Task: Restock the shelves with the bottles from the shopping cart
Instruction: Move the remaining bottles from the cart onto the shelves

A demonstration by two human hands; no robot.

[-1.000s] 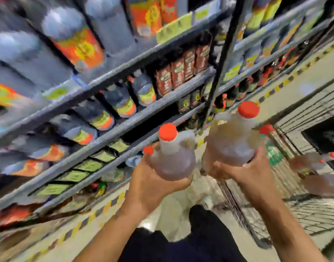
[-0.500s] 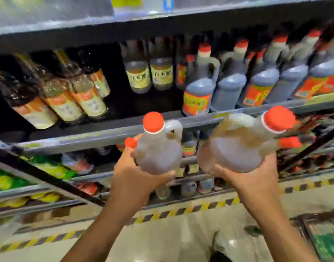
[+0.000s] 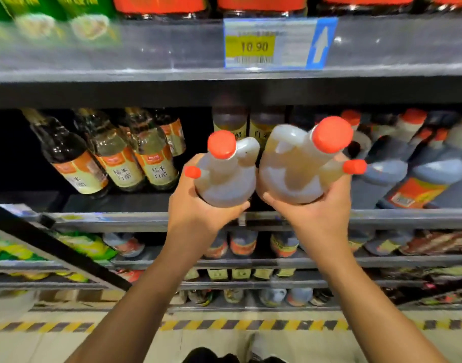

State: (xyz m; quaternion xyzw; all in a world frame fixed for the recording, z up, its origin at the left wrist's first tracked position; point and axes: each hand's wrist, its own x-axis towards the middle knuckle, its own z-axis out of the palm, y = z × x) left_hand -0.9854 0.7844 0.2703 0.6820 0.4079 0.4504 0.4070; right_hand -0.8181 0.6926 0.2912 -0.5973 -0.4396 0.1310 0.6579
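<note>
your left hand [image 3: 198,208] has its fingers wrapped under one red-capped bottle [image 3: 224,179], your right hand [image 3: 319,213] under another bottle [image 3: 292,174] at 3 o'clock, touching, before the shelf [image 3: 120,221].

A yellow price tag [image 3: 251,47] on the upper shelf edge [image 3: 146,48] reads 10.90, with a white up-arrow on blue [image 3: 321,44] just right of that tag, while the glass bottles [image 3: 125,155] below and left of it carry cream labels with Chinese characters too blurred to read surely
</note>
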